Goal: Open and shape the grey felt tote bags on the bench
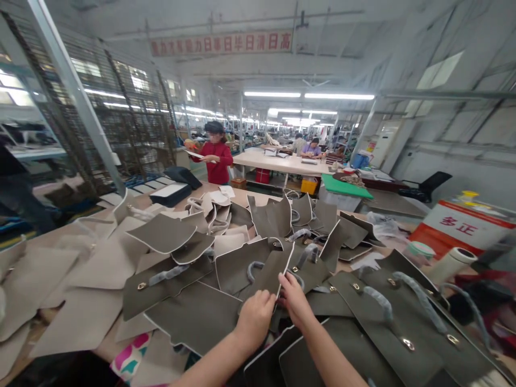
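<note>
My left hand and my right hand meet close together over the middle of the table. Both are closed on the pale edge of a dark olive bag panel, which stands tilted up between them. The right fingers pinch that edge a little higher than the left ones. Around them lie more olive bag panels, some with grey handles in clear wrap and gold-coloured metal fittings. Beige bag panels are spread at the left. My palms hide the panel's lower part.
A white and orange canister and a cream bottle stand at the right edge. Across the table, a person in red holds a flat pale piece. A metal post rises at the left.
</note>
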A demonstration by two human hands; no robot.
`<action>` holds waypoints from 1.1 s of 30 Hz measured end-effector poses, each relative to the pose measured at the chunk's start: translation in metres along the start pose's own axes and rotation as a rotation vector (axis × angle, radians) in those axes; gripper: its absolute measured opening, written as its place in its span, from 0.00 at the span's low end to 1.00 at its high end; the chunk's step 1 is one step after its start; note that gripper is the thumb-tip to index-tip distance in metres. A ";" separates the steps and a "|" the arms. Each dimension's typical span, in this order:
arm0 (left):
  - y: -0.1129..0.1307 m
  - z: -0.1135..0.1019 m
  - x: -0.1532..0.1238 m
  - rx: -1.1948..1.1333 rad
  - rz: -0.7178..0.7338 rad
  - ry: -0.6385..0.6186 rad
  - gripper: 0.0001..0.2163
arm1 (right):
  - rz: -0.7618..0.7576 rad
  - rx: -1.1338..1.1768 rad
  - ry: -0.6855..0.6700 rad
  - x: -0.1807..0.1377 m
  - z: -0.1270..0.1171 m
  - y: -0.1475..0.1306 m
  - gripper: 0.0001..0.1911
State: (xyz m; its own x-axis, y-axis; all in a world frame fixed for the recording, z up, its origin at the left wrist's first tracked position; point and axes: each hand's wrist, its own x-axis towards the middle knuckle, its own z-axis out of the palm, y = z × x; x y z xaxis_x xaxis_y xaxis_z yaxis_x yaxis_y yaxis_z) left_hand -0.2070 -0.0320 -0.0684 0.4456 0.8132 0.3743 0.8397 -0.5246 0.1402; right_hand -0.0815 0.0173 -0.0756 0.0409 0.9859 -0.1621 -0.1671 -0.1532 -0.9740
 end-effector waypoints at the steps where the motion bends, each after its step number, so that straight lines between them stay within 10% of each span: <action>1: 0.007 0.002 -0.003 0.053 0.087 0.027 0.13 | -0.001 0.032 0.002 0.000 -0.001 -0.001 0.21; 9: 0.029 -0.020 -0.022 -0.190 0.249 0.113 0.15 | -0.047 0.288 -0.009 -0.024 -0.021 -0.009 0.22; 13: -0.008 -0.028 -0.017 -0.430 -0.277 0.382 0.21 | -0.032 0.329 -0.091 -0.043 -0.027 -0.023 0.23; 16: -0.030 -0.032 -0.009 -1.006 -0.768 0.316 0.24 | -0.023 0.319 -0.168 -0.054 -0.027 -0.032 0.22; 21: -0.027 -0.047 -0.009 -1.793 -0.889 0.141 0.19 | -0.037 0.128 -0.224 -0.051 -0.020 -0.044 0.19; 33: -0.028 -0.058 -0.052 -1.430 -0.925 0.330 0.23 | -0.327 -0.874 -0.009 -0.018 0.018 -0.046 0.11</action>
State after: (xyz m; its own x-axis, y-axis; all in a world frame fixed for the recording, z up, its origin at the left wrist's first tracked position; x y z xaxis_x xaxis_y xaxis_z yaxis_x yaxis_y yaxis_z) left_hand -0.2715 -0.0747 -0.0388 -0.2153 0.9631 -0.1613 -0.2376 0.1086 0.9653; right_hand -0.0920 0.0076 -0.0255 -0.0530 0.9889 0.1386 0.6525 0.1393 -0.7449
